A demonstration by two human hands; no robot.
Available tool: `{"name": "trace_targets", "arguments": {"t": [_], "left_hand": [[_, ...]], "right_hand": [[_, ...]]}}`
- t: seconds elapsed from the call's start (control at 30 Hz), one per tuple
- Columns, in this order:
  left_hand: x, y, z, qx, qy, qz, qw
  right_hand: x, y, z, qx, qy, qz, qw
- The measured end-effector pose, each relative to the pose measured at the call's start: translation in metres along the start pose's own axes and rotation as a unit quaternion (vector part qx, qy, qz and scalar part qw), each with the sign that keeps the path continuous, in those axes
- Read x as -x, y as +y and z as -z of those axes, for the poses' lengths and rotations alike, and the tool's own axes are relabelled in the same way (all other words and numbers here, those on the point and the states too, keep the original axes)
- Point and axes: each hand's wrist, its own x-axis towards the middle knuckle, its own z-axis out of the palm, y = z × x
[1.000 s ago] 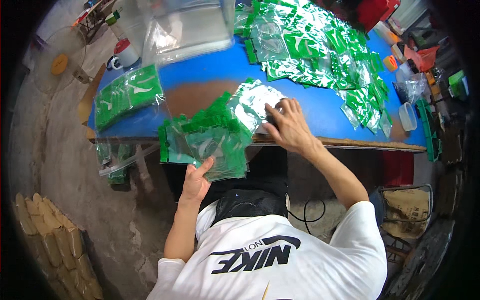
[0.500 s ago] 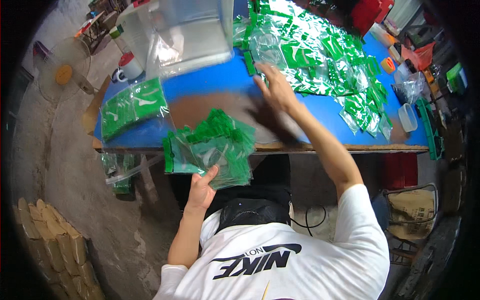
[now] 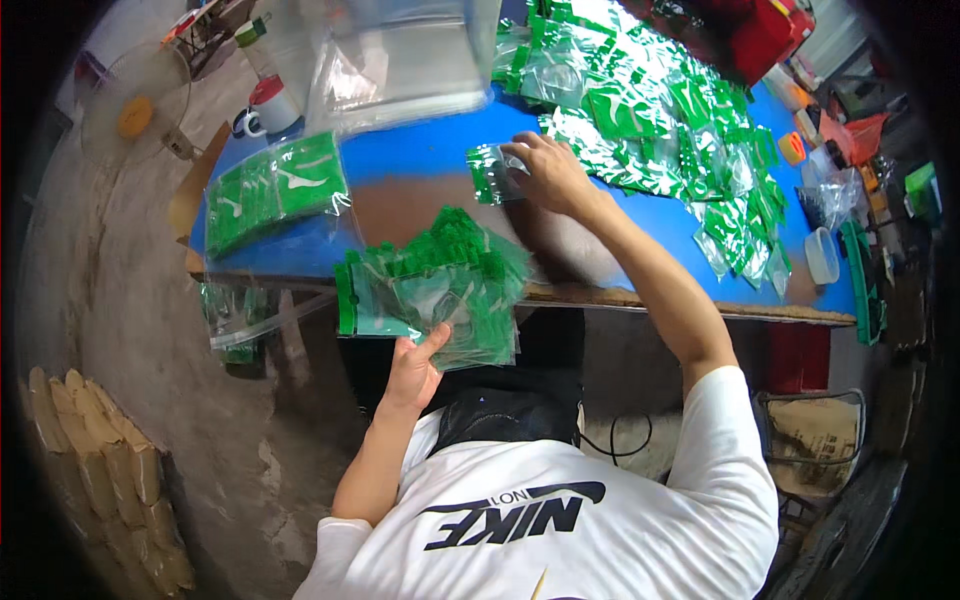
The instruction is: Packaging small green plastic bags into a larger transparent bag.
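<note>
My left hand [image 3: 412, 372] is closed on a fanned stack of green-and-clear plastic packets [image 3: 470, 310] at the table's front edge, the thumb lying on top. Over the blue tabletop, my right hand [image 3: 555, 178] pinches a single green-and-clear packet [image 3: 486, 172], which sticks out to the left of the fingers. Just beyond that hand spreads a big heap of the same shiny packets [image 3: 640, 115]. To the left lies a large clear bag [image 3: 280, 190] filled with neatly layered green packets, its loose end hanging over the edge.
Clear plastic sheets or bags [image 3: 410, 70] stand at the back left, beside a white mug [image 3: 272, 108]. An orange tape roll [image 3: 791, 148] and a clear plastic tub [image 3: 821, 256] sit at the right end. A fan [image 3: 135, 115] stands off to the left.
My right hand has drawn a packet from the heap and moved slightly nearer. The left hand with its stack has shifted a little to the right.
</note>
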Motion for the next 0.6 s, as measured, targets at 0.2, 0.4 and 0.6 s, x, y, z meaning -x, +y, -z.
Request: {"name": "trace_targets", "arguments": {"t": [0.2, 0.4, 0.6], "left_hand": [[0.009, 0.010, -0.009, 0.025, 0.013, -0.024, 0.999], [0.005, 0.002, -0.009, 0.049, 0.022, 0.006, 0.999], [0.013, 0.003, -0.010, 0.058, 0.022, 0.008, 0.998]], "right_hand": [[0.017, -0.030, 0.002, -0.035, -0.088, 0.026, 0.995], [0.046, -0.033, -0.005, -0.050, 0.039, -0.036, 0.997], [0.065, -0.098, 0.028, -0.198, -0.159, -0.067, 0.965]]}}
